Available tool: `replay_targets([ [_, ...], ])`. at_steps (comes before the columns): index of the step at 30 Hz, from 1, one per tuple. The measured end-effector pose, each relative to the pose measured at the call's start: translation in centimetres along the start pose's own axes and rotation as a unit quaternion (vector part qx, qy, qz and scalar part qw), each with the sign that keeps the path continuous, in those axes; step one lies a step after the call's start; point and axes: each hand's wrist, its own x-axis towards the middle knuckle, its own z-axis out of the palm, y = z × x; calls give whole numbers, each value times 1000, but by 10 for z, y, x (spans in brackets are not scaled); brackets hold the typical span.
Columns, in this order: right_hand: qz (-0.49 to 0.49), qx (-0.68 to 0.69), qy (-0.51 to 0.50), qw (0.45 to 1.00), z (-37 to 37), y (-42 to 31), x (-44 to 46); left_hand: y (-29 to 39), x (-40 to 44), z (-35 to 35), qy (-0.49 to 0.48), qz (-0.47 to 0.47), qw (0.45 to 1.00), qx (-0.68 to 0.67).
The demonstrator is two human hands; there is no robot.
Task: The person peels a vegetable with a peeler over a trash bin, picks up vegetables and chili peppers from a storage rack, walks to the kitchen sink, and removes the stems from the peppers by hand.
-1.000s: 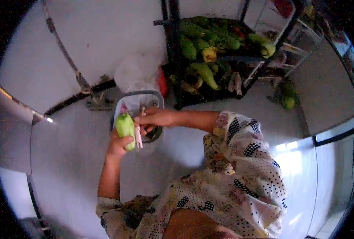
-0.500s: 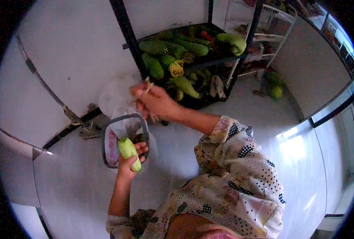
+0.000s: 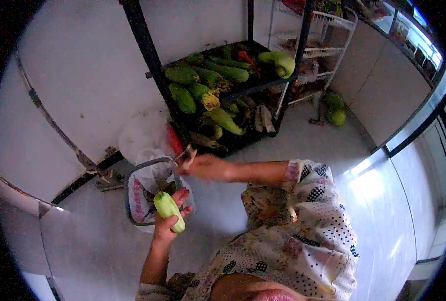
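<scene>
In my left hand (image 3: 168, 220) lies a pale green, peeled-looking gourd (image 3: 168, 209), with my thumb across it and fingers behind. It is above the near side of a lined waste bin (image 3: 136, 220). My right hand (image 3: 208, 168), smeared by motion, is closed round a small tool with a pale end (image 3: 187, 154). Its kind is too blurred to make out. This hand is at the bin's far right rim, apart from the gourd. A white plastic bag with red print (image 3: 138, 200) lines the bin, and dark scraps show inside.
A black shelf rack (image 3: 155, 57) holds several green gourds (image 3: 233, 73) on two levels. Behind it stands a white wire rack (image 3: 328, 50). More green gourds (image 3: 336, 113) lie on the floor by the right wall. A hose (image 3: 45, 110) runs along the left wall.
My right hand has moved down and slightly right, from beyond the bin to beside its rim. The gourd in my left hand has shifted slightly down and right as the view turned.
</scene>
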Motion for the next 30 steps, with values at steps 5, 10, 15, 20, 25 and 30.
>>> replay_targets([
  [5,-1,-69,-134,989,53,-24,3,-12,-11,-7,3,45,999,-24],
  [10,-125,-238,-150,951,17,-59,-20,-10,-18,-4,15,45,998,-35],
  [15,-163,-426,377,806,-107,-94,-48,-10,-16,-18,48,54,996,-45],
  [20,-70,-581,620,523,-316,-61,-78,-20,-11,-37,98,24,993,-63],
  [25,192,-507,645,539,-336,-74,-91,-37,-7,-33,118,-9,990,-75],
  [30,281,-785,273,480,-306,-102,-97,-40,-8,-39,131,-25,990,-51],
])
